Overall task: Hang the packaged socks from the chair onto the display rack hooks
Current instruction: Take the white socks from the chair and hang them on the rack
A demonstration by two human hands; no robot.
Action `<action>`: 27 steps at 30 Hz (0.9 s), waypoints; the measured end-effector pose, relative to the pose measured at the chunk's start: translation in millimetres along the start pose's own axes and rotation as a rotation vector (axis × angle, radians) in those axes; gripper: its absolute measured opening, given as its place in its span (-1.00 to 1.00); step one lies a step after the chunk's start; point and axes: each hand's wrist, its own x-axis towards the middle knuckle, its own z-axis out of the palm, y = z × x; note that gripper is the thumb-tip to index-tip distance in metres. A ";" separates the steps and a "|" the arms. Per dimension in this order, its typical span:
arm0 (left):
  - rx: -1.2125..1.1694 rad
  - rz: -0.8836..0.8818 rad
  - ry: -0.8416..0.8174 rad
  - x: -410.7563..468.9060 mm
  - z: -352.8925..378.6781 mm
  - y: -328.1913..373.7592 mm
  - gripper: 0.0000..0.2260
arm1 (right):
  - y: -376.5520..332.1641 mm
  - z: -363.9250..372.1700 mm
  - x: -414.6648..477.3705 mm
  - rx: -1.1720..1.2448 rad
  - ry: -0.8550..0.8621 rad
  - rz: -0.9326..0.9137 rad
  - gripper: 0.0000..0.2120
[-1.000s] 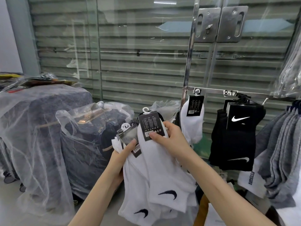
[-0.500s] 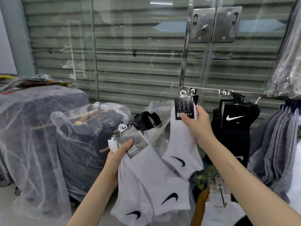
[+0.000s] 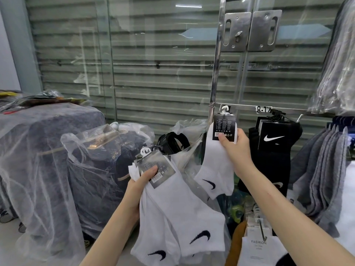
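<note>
R hand [image 3: 238,150] pinches white sock pack [image 3: 217,166] by its card, plastic hook up at rack bar [image 3: 244,106]; L hand [image 3: 141,186] grips white sock bundle [image 3: 178,204], lower left

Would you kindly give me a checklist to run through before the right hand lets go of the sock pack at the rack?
1. Right hand pinches the white sock pack with black card: ok.
2. Its white plastic hanger is level with the chrome rack rail: ok.
3. Hanger seated on a rack hook: cannot tell.
4. Left hand grips the bundle of white sock packs: ok.
5. Black swoosh socks hang to the side, not under the hanger: ok.
</note>
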 end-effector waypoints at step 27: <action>0.058 0.125 -0.107 -10.7 21.3 9.7 -0.63 | -25.0 32.2 -16.9 -0.455 -0.286 -0.284 -0.71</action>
